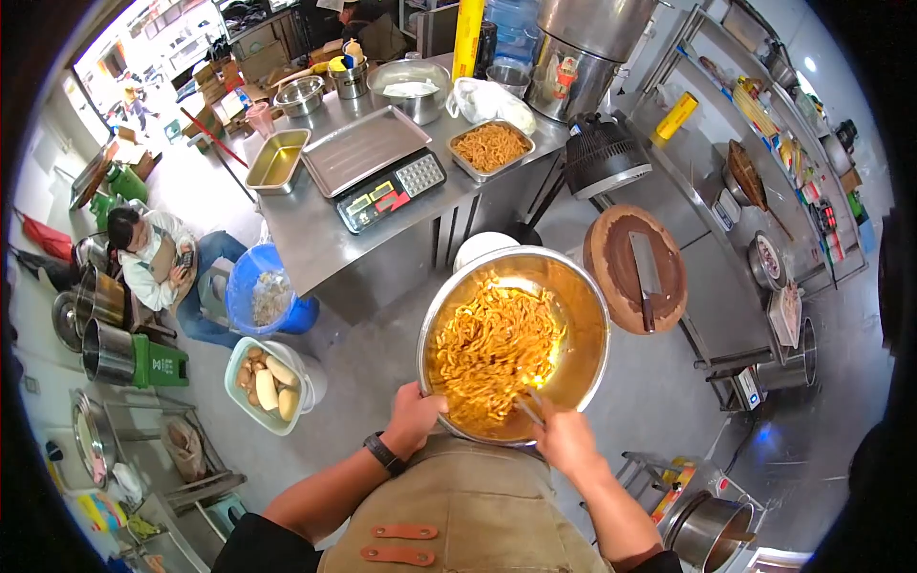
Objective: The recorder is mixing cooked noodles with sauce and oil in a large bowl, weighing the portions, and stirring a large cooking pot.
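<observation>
A large stainless steel mixing bowl [582, 344] rests against my apron, tipped so that its inside faces me. Strips of food coated in orange-brown seasoning [494, 344] are heaped in it, noodle-like in shape. My left hand [415, 417] grips the bowl's near left rim, with a dark watch on that wrist. At the near right rim, my right hand [566, 438] is closed around a metal utensil [529, 410]. The utensil's tip reaches into the strips; whether it is tongs or another tool is unclear. What supports the bowl underneath is mostly hidden.
A cleaver [645, 268] lies on a round wooden chopping block [602, 286] to the right. The steel table [286, 240] ahead holds a digital scale [390, 190] and a tray of similar strips [491, 147]. At left, a person [154, 251] sits beside a blue bucket [240, 297].
</observation>
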A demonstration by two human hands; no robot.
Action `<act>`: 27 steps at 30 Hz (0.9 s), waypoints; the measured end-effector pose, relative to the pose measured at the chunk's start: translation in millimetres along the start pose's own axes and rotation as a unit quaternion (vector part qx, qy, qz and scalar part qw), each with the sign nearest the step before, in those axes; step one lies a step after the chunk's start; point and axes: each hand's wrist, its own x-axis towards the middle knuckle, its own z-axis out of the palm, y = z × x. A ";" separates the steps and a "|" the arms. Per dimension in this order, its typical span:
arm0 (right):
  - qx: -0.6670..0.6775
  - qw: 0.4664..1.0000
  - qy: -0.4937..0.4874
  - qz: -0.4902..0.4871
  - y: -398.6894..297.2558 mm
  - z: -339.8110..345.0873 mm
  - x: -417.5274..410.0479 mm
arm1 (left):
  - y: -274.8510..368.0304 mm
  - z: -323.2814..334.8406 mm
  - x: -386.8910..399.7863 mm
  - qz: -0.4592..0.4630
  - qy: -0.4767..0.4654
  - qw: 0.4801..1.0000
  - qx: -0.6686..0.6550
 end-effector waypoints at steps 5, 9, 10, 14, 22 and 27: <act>-0.092 0.989 0.111 0.013 -5.7 -60.3 -12.9 | 12.7 4.6 -2.8 -0.024 0.017 1.000 -0.008; -0.131 0.987 0.095 -0.003 -22.3 -68.8 -9.3 | 4.0 2.0 1.6 -0.026 0.005 0.999 -0.035; -0.132 0.987 0.095 -0.003 -22.8 -70.3 -10.4 | 3.6 2.7 2.2 -0.026 0.007 0.999 -0.039; -0.105 0.994 -0.036 -0.022 -3.7 -84.8 -17.0 | 22.3 12.2 -5.9 -0.044 0.028 0.998 -0.042; -0.231 0.971 -0.057 -0.026 30.8 -105.8 21.6 | 14.5 2.4 -3.2 -0.051 0.014 0.998 -0.022; -0.210 0.959 -0.107 -0.158 41.3 -90.0 73.7 | 21.5 10.0 -5.2 -0.037 -0.014 0.999 0.022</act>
